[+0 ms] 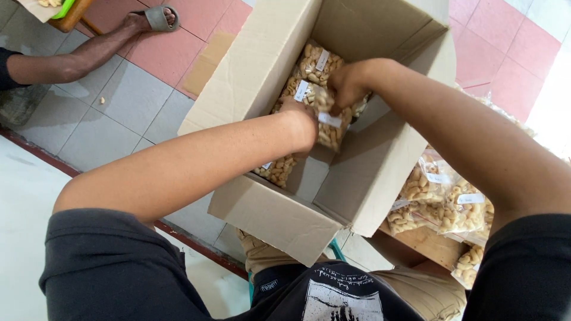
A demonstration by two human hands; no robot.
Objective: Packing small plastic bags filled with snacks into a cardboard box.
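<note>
Both hands are reaching into the open brown cardboard box (279, 208). The left hand (300, 116) and right hand (348, 83) are gripping a clear plastic bag of pale curled crackers (318, 104). More stacked cracker bags (440, 202) are lying at four o'clock.

Another person's leg (77, 56) in a grey sandal (159, 16) rests on the pink and grey floor tiles (113, 113), near a wooden stool (70, 18).
</note>
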